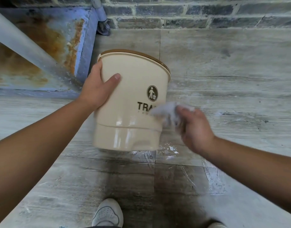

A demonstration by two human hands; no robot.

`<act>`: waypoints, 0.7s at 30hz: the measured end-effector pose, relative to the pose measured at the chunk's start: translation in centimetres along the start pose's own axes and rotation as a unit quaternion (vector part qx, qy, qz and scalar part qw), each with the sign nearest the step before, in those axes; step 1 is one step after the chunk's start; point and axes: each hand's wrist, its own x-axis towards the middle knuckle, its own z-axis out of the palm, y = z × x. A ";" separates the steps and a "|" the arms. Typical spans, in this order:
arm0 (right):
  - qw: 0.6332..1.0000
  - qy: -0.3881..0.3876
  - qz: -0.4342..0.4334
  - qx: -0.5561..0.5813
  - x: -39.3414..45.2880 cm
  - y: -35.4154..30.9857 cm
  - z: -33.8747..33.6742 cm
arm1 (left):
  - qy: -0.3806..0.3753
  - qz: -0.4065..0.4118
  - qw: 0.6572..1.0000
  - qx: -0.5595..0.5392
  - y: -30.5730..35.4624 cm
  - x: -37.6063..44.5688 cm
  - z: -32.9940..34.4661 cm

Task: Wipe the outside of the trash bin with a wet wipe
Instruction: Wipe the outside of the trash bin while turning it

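Note:
A beige trash bin point(130, 102) with a brown lid rim and a dark "TRA…" label stands on the floor, tilted away from me. My left hand point(96, 89) grips its upper left side, thumb across the front. My right hand point(193, 127) holds a crumpled white wet wipe point(166, 112) pressed against the bin's right side, where it covers the end of the label. The wipe and right hand are blurred.
A rusty blue metal frame point(85, 46) with a grey pipe stands at the left, close behind the bin. A brick wall point(190, 12) runs along the back. Wet streaks point(167, 148) shine on the tiled floor. My white shoe point(108, 213) is at the bottom.

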 end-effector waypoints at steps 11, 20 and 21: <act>0.951 -0.016 -0.143 -0.275 6.8 1.8 -0.5 | -0.070 0.078 0.992 0.074 -3.2 -0.7 2.0; 0.871 -0.083 -0.198 -0.441 11.5 0.1 -0.9 | -0.035 -0.023 0.998 0.047 -2.2 0.9 6.3; 0.871 -0.082 -0.196 -0.443 12.1 -0.5 -1.4 | -0.025 -0.011 0.998 0.055 -1.5 1.1 6.7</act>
